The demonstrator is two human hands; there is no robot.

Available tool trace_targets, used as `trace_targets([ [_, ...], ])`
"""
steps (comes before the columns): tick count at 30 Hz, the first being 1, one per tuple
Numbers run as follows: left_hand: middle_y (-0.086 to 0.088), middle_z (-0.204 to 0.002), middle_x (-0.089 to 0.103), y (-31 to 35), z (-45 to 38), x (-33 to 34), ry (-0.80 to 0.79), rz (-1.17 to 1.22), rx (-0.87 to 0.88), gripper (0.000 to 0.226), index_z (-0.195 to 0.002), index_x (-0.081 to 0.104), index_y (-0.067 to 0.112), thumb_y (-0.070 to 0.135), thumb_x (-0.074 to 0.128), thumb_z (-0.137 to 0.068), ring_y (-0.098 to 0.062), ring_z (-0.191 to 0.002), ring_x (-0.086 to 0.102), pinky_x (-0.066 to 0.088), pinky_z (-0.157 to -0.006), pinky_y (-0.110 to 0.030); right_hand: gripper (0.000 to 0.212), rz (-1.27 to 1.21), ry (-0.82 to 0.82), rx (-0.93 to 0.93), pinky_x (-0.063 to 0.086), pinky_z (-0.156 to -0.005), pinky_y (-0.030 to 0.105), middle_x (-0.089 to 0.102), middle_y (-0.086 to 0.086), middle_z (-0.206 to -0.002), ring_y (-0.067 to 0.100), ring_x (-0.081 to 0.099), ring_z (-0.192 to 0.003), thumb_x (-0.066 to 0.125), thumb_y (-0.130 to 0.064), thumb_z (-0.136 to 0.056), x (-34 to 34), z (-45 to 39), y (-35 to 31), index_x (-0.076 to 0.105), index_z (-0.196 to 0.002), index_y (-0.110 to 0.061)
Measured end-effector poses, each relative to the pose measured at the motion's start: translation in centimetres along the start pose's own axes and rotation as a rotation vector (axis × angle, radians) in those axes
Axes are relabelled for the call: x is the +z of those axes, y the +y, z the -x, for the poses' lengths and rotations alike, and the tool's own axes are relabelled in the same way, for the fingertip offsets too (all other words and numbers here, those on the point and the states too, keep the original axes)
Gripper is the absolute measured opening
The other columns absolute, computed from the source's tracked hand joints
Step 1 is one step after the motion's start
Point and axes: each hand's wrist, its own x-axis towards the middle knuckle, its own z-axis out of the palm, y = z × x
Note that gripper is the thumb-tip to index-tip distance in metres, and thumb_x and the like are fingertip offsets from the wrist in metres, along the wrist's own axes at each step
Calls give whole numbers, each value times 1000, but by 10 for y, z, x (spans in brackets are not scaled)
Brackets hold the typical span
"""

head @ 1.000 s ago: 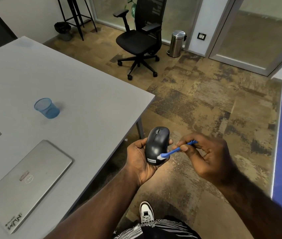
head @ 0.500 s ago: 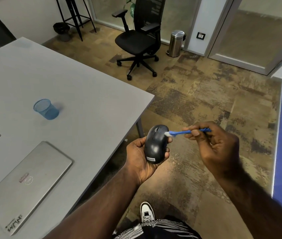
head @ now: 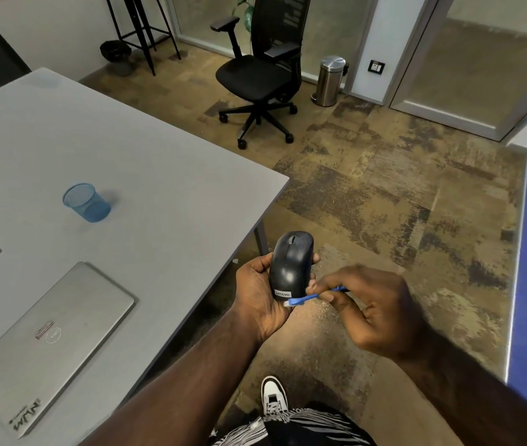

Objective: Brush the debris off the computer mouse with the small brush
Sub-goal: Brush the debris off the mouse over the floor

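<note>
While cradled in left hand (head: 257, 289) fingers, dark glossy mouse (head: 291, 263); right-hand (head: 373, 312) fingers pinching blue brush (head: 304, 299).

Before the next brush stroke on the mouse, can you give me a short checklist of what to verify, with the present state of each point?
1. Left hand grips the mouse firmly, fingers curled round its sides: ok.
2. Right hand pinches the small brush by its handle: ok.
3. Bristle end sits at the near end of the mouse, by the label: ok.
4. Mouse is held off the table, over the floor, so debris should miss the laptop: ok.
5. Debris left on the mouse: cannot tell, too small to see.
6. Scroll wheel area faces up and is reachable: ok.
</note>
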Motion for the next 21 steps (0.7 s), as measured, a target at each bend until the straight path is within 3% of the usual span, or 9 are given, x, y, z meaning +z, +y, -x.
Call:
trace_targets([
  [3, -29, -106, 65, 0, 0, 1, 0, 9, 3, 53, -126, 56, -6, 21, 39, -84, -38, -82, 67, 58, -66, -45, 16, 29, 133, 49, 54, -67, 17, 76, 2, -88, 4, 70, -79, 59, -12, -90, -2, -4, 2, 73, -96, -6],
  [5, -27, -103, 67, 0, -1, 0, 30, -15, 23, 49, -120, 59, -4, 22, 42, -82, -36, -73, 66, 57, -59, -42, 15, 16, 251, 94, 58, -67, 24, 77, 4, -91, 6, 72, -83, 60, -10, -92, -6, -9, 6, 72, -98, -5],
  [8, -26, -106, 68, -3, -1, 0, 46, -66, 52, 49, -119, 62, -4, 23, 43, -82, -36, -79, 68, 58, -66, -45, 16, 9, 178, 78, 59, -65, 37, 76, 2, -91, 15, 74, -82, 60, -12, -92, -3, -9, 5, 73, -100, -7],
  [10, -27, -108, 68, -5, 0, 0, 41, -104, 52, 50, -117, 64, -5, 24, 44, -82, -35, -84, 70, 58, -73, -45, 16, 33, 98, 35, 58, -64, 33, 76, 2, -87, 14, 73, -77, 60, -12, -91, 1, -8, 3, 73, -100, -8],
  [13, -29, -113, 64, -5, -1, 1, 62, -151, 66, 51, -122, 61, -4, 25, 40, -86, -37, -80, 66, 57, -68, -44, 15, 99, 217, 100, 55, -61, 19, 76, 4, -85, 7, 69, -72, 61, -10, -91, -5, -15, 8, 73, -99, -6],
  [15, -29, -110, 64, -5, -1, 1, 69, -156, 69, 50, -120, 62, -5, 24, 39, -87, -37, -77, 65, 56, -67, -44, 12, 141, 264, 105, 53, -60, 20, 74, 2, -83, 10, 68, -69, 62, -8, -90, -9, -17, 10, 73, -96, -7],
  [17, -29, -109, 63, -5, -1, 0, 79, -170, 83, 49, -121, 61, -6, 22, 40, -86, -37, -77, 65, 56, -67, -45, 14, 152, 190, 57, 51, -57, 22, 74, 2, -82, 12, 68, -67, 60, -12, -91, -9, -16, 8, 73, -95, -8],
  [21, -33, -119, 61, -7, 2, -1, 49, -207, 67, 52, -125, 59, -6, 22, 38, -86, -36, -80, 63, 55, -70, -45, 14, 187, 235, 165, 48, -55, 9, 73, -2, -82, 0, 65, -64, 61, -6, -93, -18, -22, 20, 73, -101, -8],
])
